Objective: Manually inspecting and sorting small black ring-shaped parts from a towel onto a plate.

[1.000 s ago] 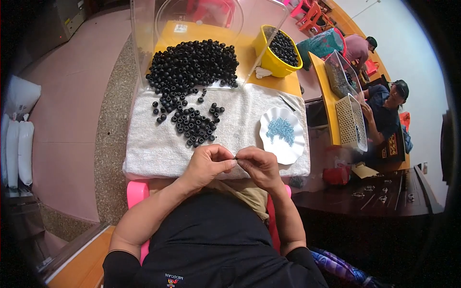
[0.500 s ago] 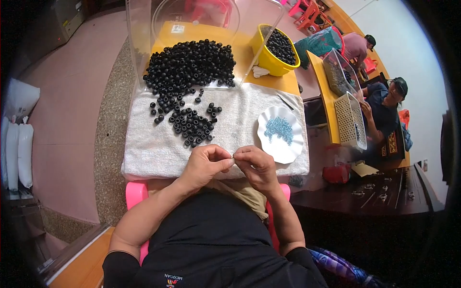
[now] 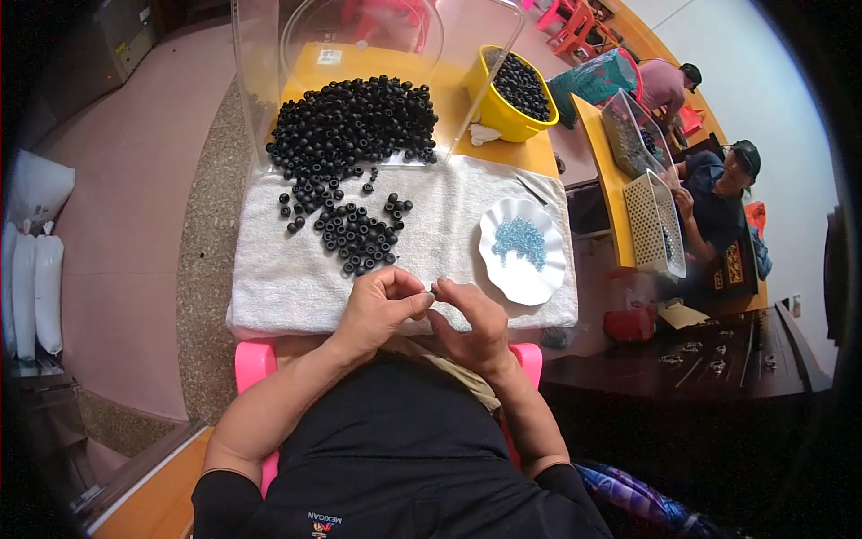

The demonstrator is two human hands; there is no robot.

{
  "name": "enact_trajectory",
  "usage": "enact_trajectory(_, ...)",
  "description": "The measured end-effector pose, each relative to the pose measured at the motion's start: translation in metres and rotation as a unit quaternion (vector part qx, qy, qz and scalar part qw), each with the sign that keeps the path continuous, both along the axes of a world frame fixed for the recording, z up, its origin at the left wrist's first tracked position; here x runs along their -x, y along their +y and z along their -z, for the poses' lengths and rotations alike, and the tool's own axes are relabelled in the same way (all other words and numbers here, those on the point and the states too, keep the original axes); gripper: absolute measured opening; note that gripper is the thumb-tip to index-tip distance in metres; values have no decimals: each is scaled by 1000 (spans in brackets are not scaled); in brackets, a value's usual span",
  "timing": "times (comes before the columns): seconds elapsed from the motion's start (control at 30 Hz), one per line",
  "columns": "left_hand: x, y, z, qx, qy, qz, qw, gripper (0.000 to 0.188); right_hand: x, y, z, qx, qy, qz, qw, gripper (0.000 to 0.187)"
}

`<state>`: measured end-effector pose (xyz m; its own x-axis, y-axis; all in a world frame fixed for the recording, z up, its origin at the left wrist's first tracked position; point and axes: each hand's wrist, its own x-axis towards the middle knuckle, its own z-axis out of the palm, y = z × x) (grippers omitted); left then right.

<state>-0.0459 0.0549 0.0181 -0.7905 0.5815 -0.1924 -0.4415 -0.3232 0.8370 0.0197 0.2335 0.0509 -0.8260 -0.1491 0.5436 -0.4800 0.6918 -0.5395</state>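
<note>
My left hand (image 3: 382, 310) pinches a small dark piece (image 3: 432, 289) between thumb and forefinger; it looks like a black bead, mostly hidden by the fingertips. My right hand (image 3: 476, 322) faces it, its forefinger tip at the piece and its thumb spread away lower down. Loose round black beads (image 3: 357, 235) with holes lie on the white towel just beyond my left hand. A white scalloped plate (image 3: 525, 286) holding small clear blue beads (image 3: 519, 242) sits to the right of my hands. Tweezers or a similar thin dark tool (image 3: 532, 189) lie behind the plate.
A clear plastic bin (image 3: 247, 81) lies at the back, a large heap of black beads (image 3: 359, 121) spilling from it. Beside it stands a yellow basin (image 3: 503, 117) of black beads. Two people work at another table (image 3: 615, 207) on the right.
My right thumb has come away from the pinch and dropped lower, opening the right hand. My left hand stays nearly in place, still pinching.
</note>
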Motion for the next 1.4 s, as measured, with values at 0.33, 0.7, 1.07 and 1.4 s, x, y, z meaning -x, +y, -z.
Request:
enact_trajectory(0.33,-5,4,-2,-6,-4,-12,1000,13,4,-7,3,-49,96,16,994,49)
enact_trajectory(0.7,-5,2,1,41,39,1,998,13,4,-4,12,-7,56,7,998,45)
enact_trajectory(1.07,-5,4,-4,20,28,-15,999,13,19,40,-13,-9,19,79,997,37)
enact_trajectory(1.4,-7,3,-8,21,19,-23,999,12,108,133,-37,25,58,182,981,19)
